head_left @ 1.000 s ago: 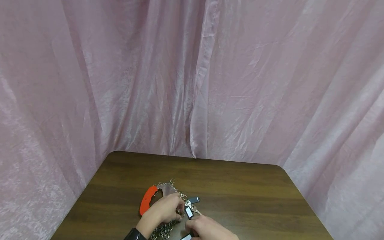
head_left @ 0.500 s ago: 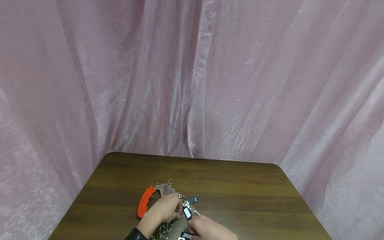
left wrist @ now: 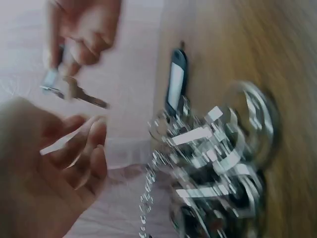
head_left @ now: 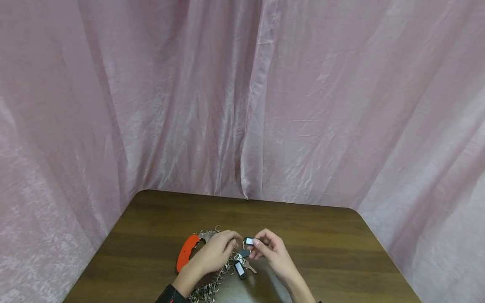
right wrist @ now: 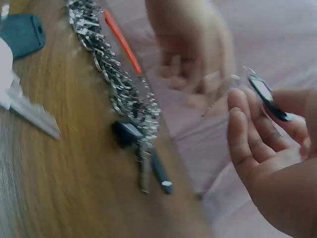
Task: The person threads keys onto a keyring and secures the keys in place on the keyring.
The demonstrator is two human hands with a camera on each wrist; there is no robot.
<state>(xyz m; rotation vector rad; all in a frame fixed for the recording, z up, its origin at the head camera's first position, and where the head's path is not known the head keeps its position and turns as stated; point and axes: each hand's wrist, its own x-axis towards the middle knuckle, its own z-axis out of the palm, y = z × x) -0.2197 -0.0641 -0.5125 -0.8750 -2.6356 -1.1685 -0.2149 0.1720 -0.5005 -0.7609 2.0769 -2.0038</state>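
Note:
My right hand (head_left: 274, 254) pinches a black key tag with a white label (head_left: 249, 240) between thumb and fingers, raised above the table. A key (left wrist: 88, 97) hangs from that tag in the left wrist view. Facing it, my left hand (head_left: 217, 252) has loosely bent fingers with nothing in them, its fingertips close to the tag. Below lie another black key tag (head_left: 240, 269), a key (head_left: 250, 267) and a grey tag (head_left: 244, 253). They sit against a heap of metal rings and clasps (left wrist: 218, 163) strung along a holder with an orange grip (head_left: 186, 253).
The wooden table (head_left: 322, 244) has rounded far corners, with a pink curtain (head_left: 310, 105) behind it. Close to the right wrist camera lie another key (right wrist: 32, 111) and a dark tag (right wrist: 22, 34).
My right hand has lifted a key tag from near the front edge and carried it up and away, towards the left hand. The left hand has risen off the metal rings.

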